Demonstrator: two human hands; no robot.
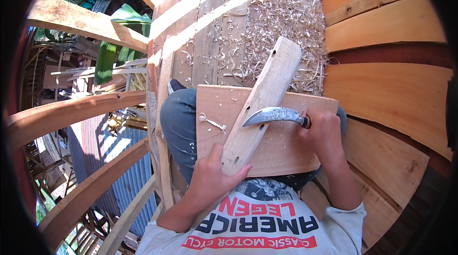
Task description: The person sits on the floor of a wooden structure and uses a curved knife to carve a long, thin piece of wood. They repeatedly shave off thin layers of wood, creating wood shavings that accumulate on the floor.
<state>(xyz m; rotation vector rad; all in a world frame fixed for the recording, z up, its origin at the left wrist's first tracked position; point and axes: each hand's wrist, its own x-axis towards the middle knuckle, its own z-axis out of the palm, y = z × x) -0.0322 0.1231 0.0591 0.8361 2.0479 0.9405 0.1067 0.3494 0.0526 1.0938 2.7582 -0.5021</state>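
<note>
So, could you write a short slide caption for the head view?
Left hand steadies a drilled wooden slat on a lap board; right hand holds a curved knife against it.

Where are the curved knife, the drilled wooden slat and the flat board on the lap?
curved knife (pixel 272 115), head view, mid-blade.
drilled wooden slat (pixel 272 76), head view, upper face.
flat board (pixel 286 147), head view, bare right part.

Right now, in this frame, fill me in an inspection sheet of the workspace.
Surface: flat wooden board across the person's lap, a few shavings on it.
Job's things: wooden slat with drilled holes, lying diagonally on the board; curved knife, blade against the slat's edge.
Clutter: wood shavings heaped on the plank floor.
Grippers: left hand grips the slat's near end; right hand grips the knife handle.
Cables: nothing seen.
Surroundings: curved timber rails left, stacked planks right.
</note>
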